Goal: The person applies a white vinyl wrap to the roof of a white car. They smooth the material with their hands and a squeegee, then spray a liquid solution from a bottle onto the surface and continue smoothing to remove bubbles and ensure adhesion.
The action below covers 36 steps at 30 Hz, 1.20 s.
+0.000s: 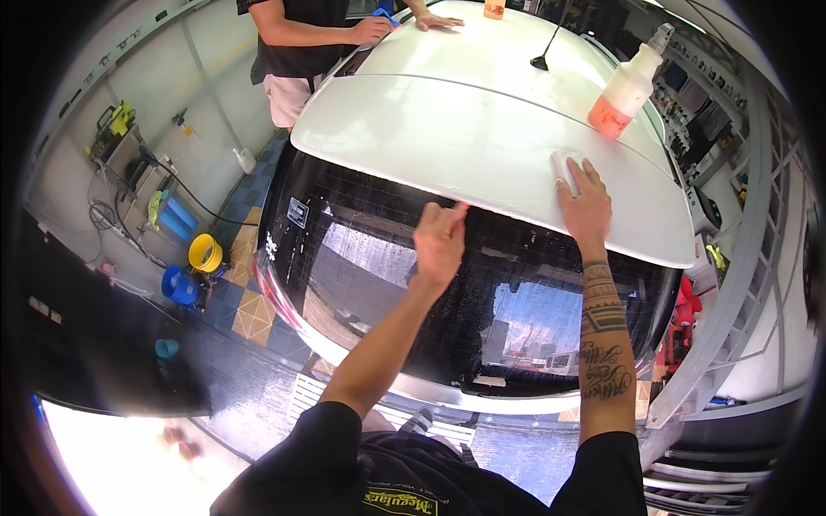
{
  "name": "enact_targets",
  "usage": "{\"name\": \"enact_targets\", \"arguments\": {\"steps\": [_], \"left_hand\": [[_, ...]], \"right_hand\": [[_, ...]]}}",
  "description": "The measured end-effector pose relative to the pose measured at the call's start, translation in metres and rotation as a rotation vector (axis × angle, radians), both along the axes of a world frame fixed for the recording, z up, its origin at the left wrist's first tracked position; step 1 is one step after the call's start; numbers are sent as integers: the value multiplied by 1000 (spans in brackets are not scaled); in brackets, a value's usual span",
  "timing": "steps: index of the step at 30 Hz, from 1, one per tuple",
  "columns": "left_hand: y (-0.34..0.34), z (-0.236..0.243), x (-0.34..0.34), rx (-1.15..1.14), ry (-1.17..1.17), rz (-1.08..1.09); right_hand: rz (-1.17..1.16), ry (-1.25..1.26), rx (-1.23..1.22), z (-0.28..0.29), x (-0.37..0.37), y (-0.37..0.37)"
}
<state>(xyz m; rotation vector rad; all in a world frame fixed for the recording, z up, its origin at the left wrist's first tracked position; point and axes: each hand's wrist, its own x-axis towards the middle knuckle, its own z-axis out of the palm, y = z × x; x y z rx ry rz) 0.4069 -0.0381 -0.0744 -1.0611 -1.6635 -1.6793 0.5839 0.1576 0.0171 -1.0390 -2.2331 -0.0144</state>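
A pale pinkish-white pad (564,172) lies against the white rear spoiler (387,129) of a car. My right hand (587,206) presses on it, with the fingers along its right side. Over the dark rear window (447,284), my left hand (439,245) has its fingers curled in and one fingertip out at the spoiler's lower edge. Nothing shows in that hand. Beyond the right hand stands a clear spray bottle (624,90) with pink liquid in its lower part. The window glass has wet-looking streaks and spots.
A co-worker (301,43) at the car's far left side has both hands near the roof (482,52), one at a blue item (386,15). An antenna (540,62) rises from the roof. Yellow (206,253) and blue buckets (180,284) stand left; a metal frame (766,215) runs along the right.
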Motion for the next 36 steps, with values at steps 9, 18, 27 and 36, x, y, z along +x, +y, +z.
{"name": "enact_targets", "arguments": {"steps": [9, 18, 27, 36], "left_hand": [[6, 25, 3, 43, -4, 65], [-23, 36, -96, 82, -158, 373], [-22, 34, -93, -13, 98, 278], [-29, 21, -113, 9, 134, 182]], "right_hand": [[-16, 19, -5, 3, -4, -5], [-18, -25, 28, 5, -2, -4], [-20, -15, 47, 6, -3, 2], [-5, 11, 40, 4, -2, 4]]}}
